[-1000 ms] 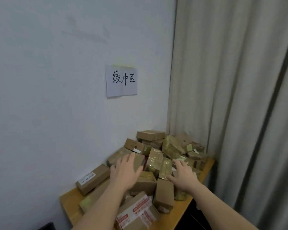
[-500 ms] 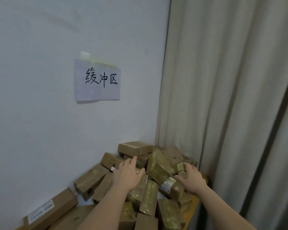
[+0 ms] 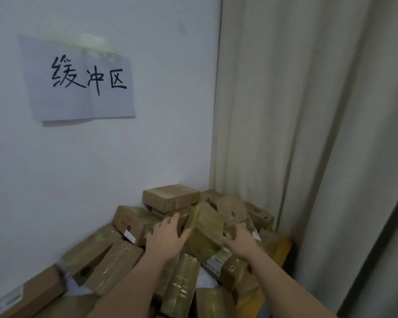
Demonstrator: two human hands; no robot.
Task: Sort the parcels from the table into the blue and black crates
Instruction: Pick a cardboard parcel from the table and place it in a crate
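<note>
A heap of brown cardboard parcels (image 3: 129, 255), many wrapped in clear tape, covers the wooden table (image 3: 283, 247) in the corner. A tilted taped parcel (image 3: 206, 228) stands up near the middle of the heap. My left hand (image 3: 166, 239) lies against its left face, fingers stretched forward and thumb touching the box. My right hand (image 3: 240, 243) rests against its right side, with the thumb along the lower edge. A flat parcel (image 3: 170, 197) lies on top of the heap behind. No blue or black crate is in view.
A white wall with a handwritten paper sign (image 3: 78, 81) runs along the left, close behind the heap. A beige curtain (image 3: 308, 134) hangs at the right, beside the table's edge. A long box with a white label (image 3: 25, 294) lies at the lower left.
The view has closed in on the heap. Both hands have come forward to flank the tilted taped parcel; the right hand has slid from the top of the boxes to that parcel's right side.
</note>
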